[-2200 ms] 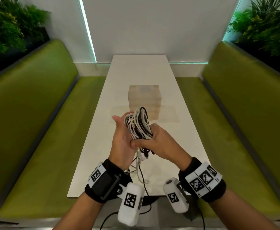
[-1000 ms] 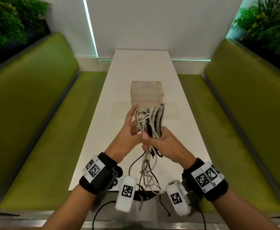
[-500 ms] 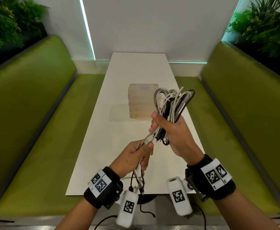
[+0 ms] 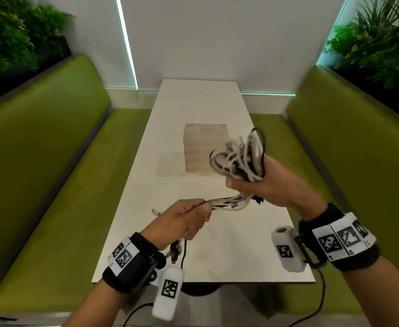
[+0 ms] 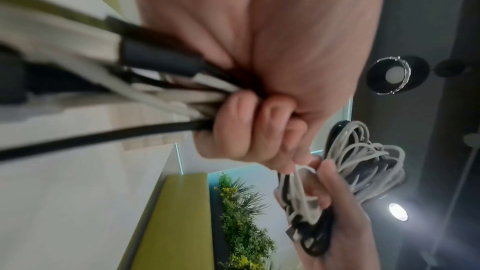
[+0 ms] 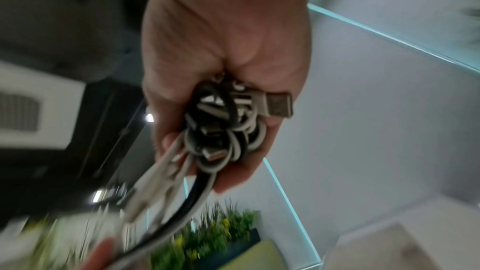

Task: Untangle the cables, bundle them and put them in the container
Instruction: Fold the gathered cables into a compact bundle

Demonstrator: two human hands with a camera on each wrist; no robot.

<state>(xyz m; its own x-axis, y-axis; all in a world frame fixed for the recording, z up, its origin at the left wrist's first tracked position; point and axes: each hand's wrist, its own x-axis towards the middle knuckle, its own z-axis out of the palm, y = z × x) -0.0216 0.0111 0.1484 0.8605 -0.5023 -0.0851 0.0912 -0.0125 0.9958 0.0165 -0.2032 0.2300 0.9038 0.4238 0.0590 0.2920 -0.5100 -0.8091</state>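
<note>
Two hands, one lot of cables, held above the near end of the white table [image 4: 146,190].

Item: right hand [image 4: 271,185], raised, fingers and thumb curled round the looped coil of white and black cables [image 4: 239,156]. Loops fan out above the fist; metal plug ends [image 6: 278,105] show against the palm in the right wrist view.

Item: left hand [image 4: 182,223], lower and nearer, closed in a fist round the loose tails [image 4: 227,201] of the same cables. The tails run nearly straight between the two hands; spare ends hang below the left fist.

Item: container [image 4: 205,147], a pale box standing on the table beyond the hands, well apart from the cables. Nothing visibly in it, though its inside cannot be made out.

Item: green benches [image 4: 52,173] either side, plants behind.

Judgement: bundling looks under way, the tails ready to be wound round the waist of the coil. To do it well: keep the right fist tight so no loop slips, hold even tension on the tails, wrap neatly near the middle, tuck the plugs under the last turn. Slack would likely let the coil spring apart before it reaches the box.
</note>
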